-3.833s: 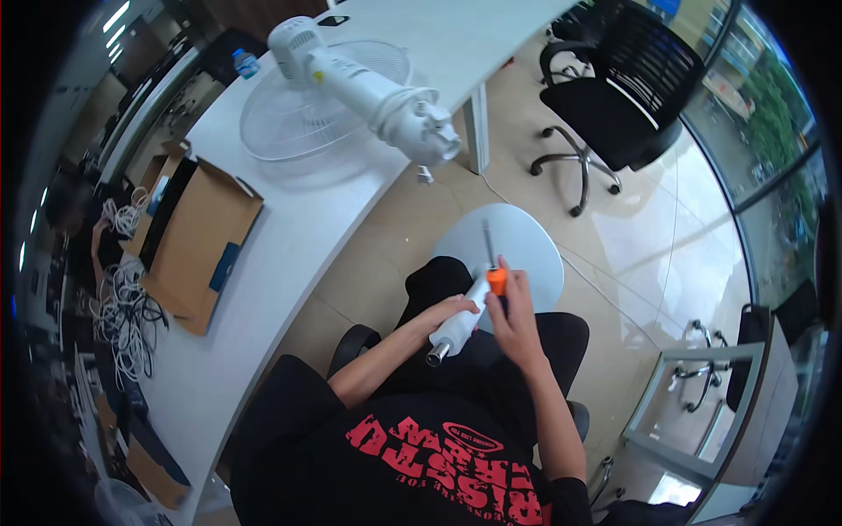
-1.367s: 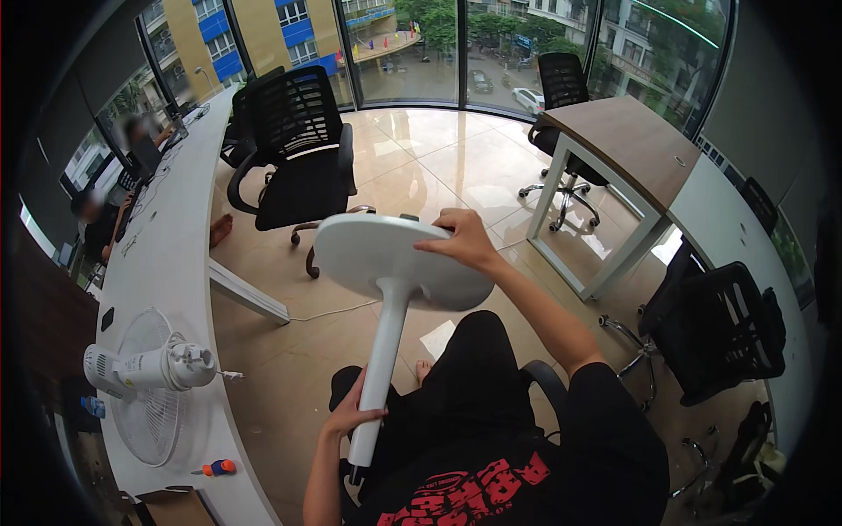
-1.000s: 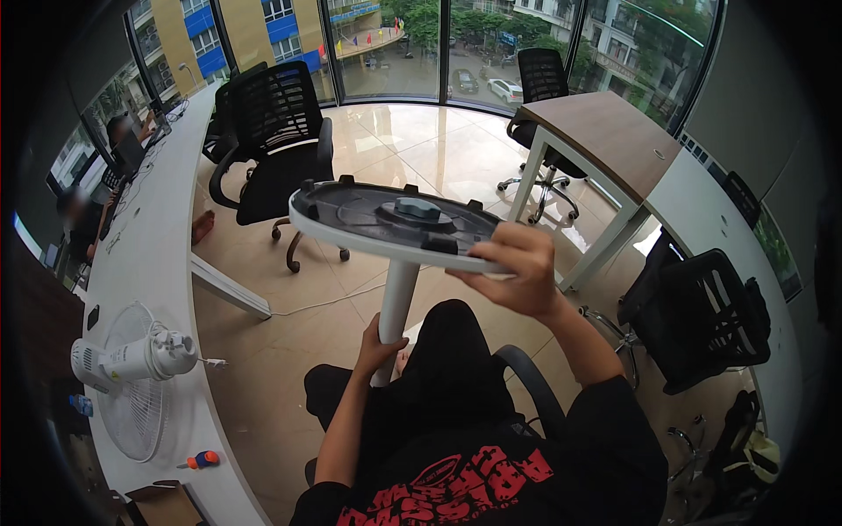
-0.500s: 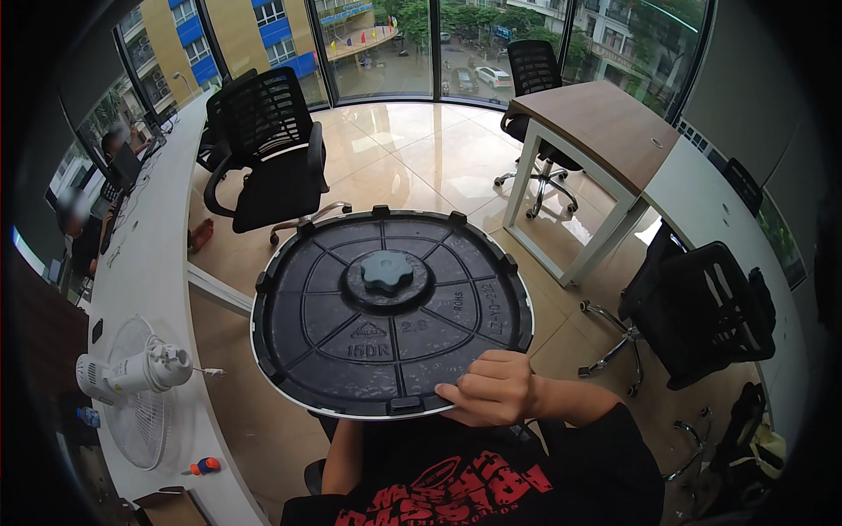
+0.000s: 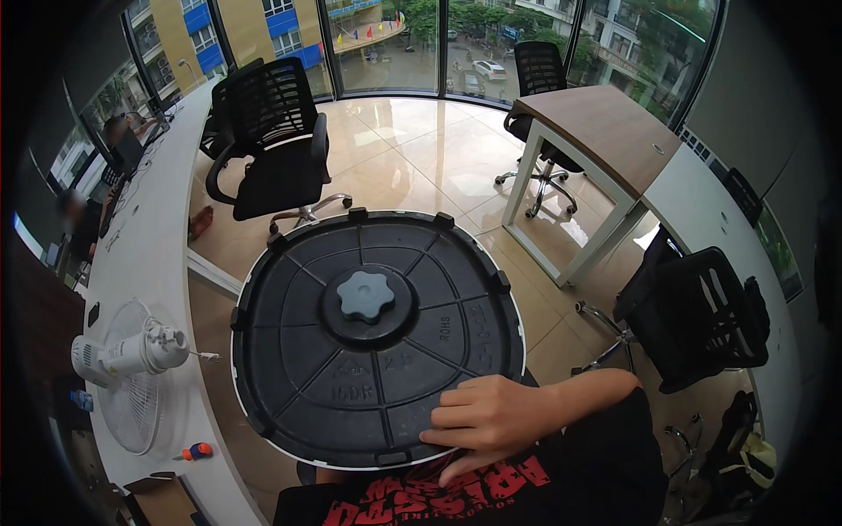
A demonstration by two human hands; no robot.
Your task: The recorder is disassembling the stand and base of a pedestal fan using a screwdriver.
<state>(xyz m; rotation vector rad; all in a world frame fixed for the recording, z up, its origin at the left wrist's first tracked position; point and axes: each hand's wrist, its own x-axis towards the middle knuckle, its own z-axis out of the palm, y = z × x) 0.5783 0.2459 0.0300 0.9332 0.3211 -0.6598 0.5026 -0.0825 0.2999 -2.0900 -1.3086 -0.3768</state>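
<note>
In front of me is a fan base (image 5: 289, 307), its black ribbed underside facing up and edged by a thin white rim. A grey star-shaped knob (image 5: 365, 296) sits in its raised centre. My right hand (image 5: 491, 416) grips the near right edge, with curled fingers on the black face and the thumb beyond the rim. Only a sliver of my left forearm shows under the near edge; the base hides the left hand.
On the long white desk (image 5: 162, 219) at left are a white fan (image 5: 140, 355) and a screwdriver (image 5: 195, 451). Two people sit farther along it. Black chairs (image 5: 276, 175) stand beyond the base, and another chair (image 5: 693, 316) is at right beside the brown-topped table (image 5: 605, 131).
The base has moved nearer to me and slightly left, its face turned more toward me. My right hand has shifted lower, its thumb now beyond the edge. The left forearm is mostly covered.
</note>
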